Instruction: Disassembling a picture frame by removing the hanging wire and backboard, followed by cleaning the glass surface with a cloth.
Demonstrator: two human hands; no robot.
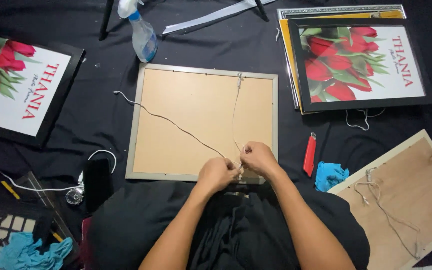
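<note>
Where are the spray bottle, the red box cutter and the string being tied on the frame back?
spray bottle [143, 39], head view, on its clear blue body.
red box cutter [310, 156], head view, mid handle.
string [176, 124], head view, on the loose length crossing the backing board.

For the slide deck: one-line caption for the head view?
Left hand and right hand pinch a white cord at the near edge of a face-down picture frame on black cloth.

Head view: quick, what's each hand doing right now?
Left hand: closed, pinching the white cord at the frame edge.
Right hand: closed, pinching the same cord.
</note>
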